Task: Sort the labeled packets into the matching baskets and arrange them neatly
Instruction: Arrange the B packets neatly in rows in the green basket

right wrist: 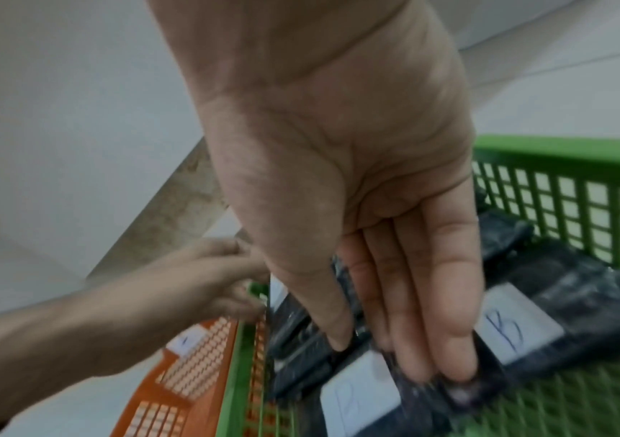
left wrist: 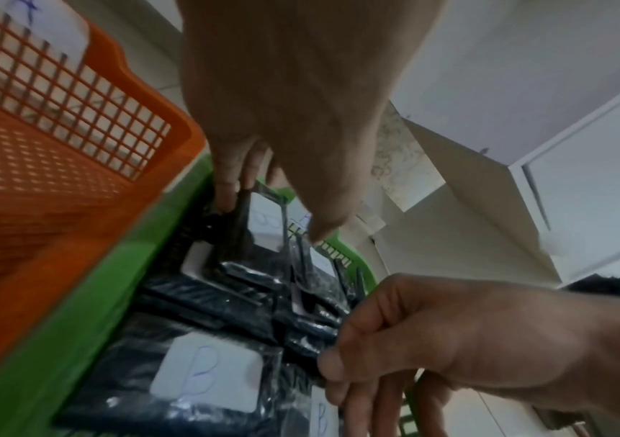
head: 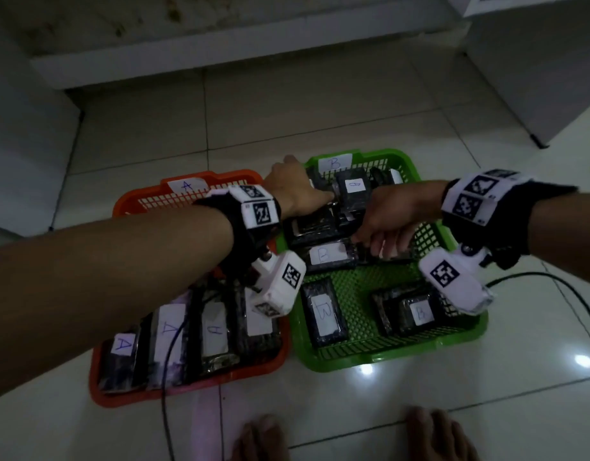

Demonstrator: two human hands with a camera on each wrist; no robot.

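Observation:
The green basket [head: 387,361] marked B holds several dark packets with white B labels. Beside it on the left, the orange basket [head: 187,390] marked A holds a row of A packets [head: 169,331]. My left hand [head: 300,191] reaches over to the green basket's far left part. There it pinches a packet standing on edge [left wrist: 263,227] between fingers and thumb. My right hand [head: 383,241] points down in the middle of that basket. It holds the end of a lying B packet [right wrist: 360,393], thumb on one side and fingers [right wrist: 450,354] on the other.
Two more B packets [head: 323,314] [head: 416,311] lie in the green basket's near half. A black cable [head: 553,281] runs on the tiled floor at the right, another [head: 167,377] crosses the orange basket. My bare feet [head: 263,437] are in front. A white cabinet [head: 536,78] stands far right.

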